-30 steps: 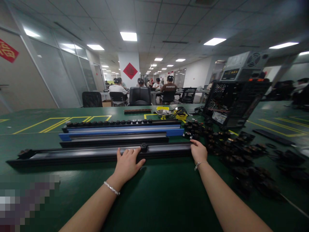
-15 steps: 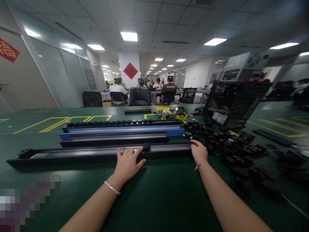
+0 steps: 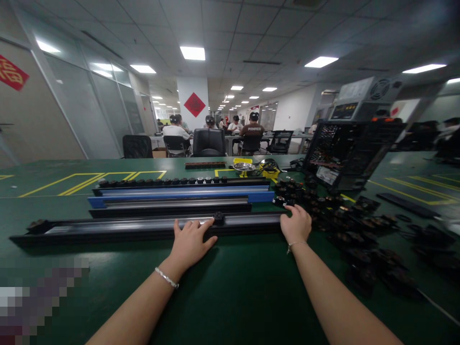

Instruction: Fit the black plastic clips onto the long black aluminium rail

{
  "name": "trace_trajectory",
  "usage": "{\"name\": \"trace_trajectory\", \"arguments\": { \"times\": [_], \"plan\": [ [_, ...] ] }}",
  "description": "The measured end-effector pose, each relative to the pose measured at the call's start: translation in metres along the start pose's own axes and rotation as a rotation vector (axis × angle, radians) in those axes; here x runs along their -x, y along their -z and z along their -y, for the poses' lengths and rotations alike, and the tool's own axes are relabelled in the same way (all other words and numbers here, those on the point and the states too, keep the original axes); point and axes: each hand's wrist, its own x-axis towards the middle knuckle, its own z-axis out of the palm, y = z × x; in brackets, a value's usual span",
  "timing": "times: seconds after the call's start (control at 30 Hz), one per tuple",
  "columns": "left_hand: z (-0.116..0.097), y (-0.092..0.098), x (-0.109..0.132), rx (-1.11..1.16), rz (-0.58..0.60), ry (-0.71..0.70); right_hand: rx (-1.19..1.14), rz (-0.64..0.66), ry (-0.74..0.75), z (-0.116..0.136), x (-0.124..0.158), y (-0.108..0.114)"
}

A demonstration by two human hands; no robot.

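Observation:
A long black rail [image 3: 136,225] with a shiny metal strip lies across the green table in front of me. My left hand [image 3: 192,244] rests on its middle, fingers spread, the index fingertip touching a small black block [image 3: 218,218] on the strip. At the rail's right end is my right hand [image 3: 296,225], fingers curled and thumb side over the rail; whatever lies inside the fingers is hidden. Just beyond its index fingertip is a small dark part [image 3: 279,201]. At the rail's left end sits another black block [image 3: 38,226].
Behind lie a blue rail [image 3: 262,197] and a row of small black parts [image 3: 161,181]. Piled dark parts [image 3: 359,225] spread on the right, below an open computer case [image 3: 334,153]. A metal dish [image 3: 243,167] stands farther back. People sit at far desks.
My right hand has shifted slightly up and left over the rail's end, its fingers bent differently. The left hand and the rail have stayed in place.

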Motion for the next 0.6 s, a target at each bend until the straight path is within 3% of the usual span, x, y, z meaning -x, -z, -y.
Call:
{"name": "trace_trajectory", "arguments": {
  "times": [0.07, 0.17, 0.27, 0.4, 0.6],
  "plan": [
    [0.0, 0.001, 0.0, 0.001, 0.017, 0.002, 0.028, -0.028, 0.216, 0.015, 0.01, 0.002],
    [0.0, 0.001, -0.001, -0.003, 0.032, 0.003, -0.055, 0.17, 0.575, 0.04, 0.031, 0.002],
    [-0.001, 0.001, -0.001, -0.02, 0.018, 0.0, -0.099, 0.407, 0.761, 0.062, 0.055, 0.002],
    [-0.003, 0.0, -0.001, -0.041, 0.03, 0.008, -0.011, 0.651, 0.841, 0.077, 0.078, 0.003],
    [-0.003, 0.0, -0.001, -0.074, 0.032, 0.0, 0.048, 0.693, 0.81, 0.079, 0.081, 0.004]
  ]
}}
